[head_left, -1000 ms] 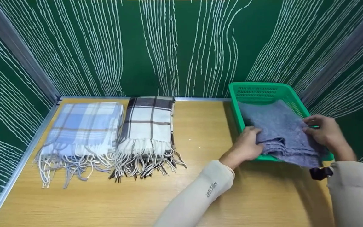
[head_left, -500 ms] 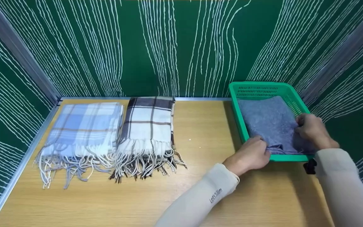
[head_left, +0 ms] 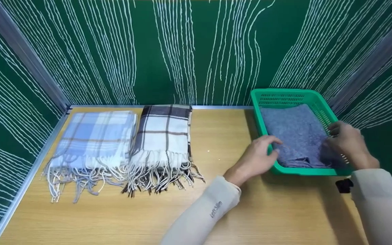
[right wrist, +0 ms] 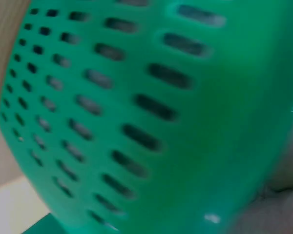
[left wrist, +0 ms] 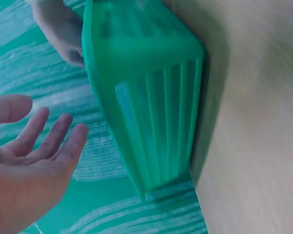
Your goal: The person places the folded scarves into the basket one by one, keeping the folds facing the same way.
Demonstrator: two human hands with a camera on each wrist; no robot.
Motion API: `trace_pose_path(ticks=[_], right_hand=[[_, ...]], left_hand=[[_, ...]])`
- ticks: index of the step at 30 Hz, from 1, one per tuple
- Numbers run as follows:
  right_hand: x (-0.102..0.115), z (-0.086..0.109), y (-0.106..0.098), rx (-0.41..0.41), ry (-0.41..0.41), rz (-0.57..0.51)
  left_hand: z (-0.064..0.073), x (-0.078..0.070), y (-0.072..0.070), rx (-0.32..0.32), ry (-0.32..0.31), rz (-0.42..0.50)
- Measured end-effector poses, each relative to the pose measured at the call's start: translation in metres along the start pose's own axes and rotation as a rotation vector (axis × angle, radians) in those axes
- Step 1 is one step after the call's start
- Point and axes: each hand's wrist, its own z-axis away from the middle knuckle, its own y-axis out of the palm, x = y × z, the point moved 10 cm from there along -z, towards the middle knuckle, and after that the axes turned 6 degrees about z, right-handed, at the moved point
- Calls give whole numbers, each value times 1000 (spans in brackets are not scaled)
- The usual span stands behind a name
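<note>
A folded grey-blue cloth (head_left: 293, 132) lies inside the green plastic basket (head_left: 305, 171), its near edge layered and slightly rumpled. At the basket's left rim is my left hand (head_left: 254, 157), thumb and fingers spread with nothing between them. The left wrist view shows the same left hand (left wrist: 34, 161) beside the slotted basket wall (left wrist: 151, 112), apart from it. Over the right rim hovers my right hand (head_left: 349, 144), its fingers loosely bent near the cloth's right side. The right wrist view has mostly perforated basket wall (right wrist: 136, 117), with part of the right hand (right wrist: 278, 209) at the lower right.
Two folded plaid scarves with fringes lie at the left: a blue-and-white one (head_left: 94, 136) and a brown-and-white one (head_left: 163, 132). They rest on the wooden table (head_left: 131, 217). Green walls with white lines (head_left: 209, 51) close off the back and both sides.
The cloth went down from over the basket's near rim to lie within it. My left hand let go of it and drew back left; the right hand lifted off and moved right.
</note>
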Motion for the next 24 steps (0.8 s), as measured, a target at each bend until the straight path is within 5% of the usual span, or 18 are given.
trace_pose_path(ticks=[8,24], right_hand=[[32,12,-22,-195,-78,19],[102,36,-28,-343,-244,-22]], left_hand=[[8,25,-56,-156,-72,131],[39,61,-142,-352,-110,142]])
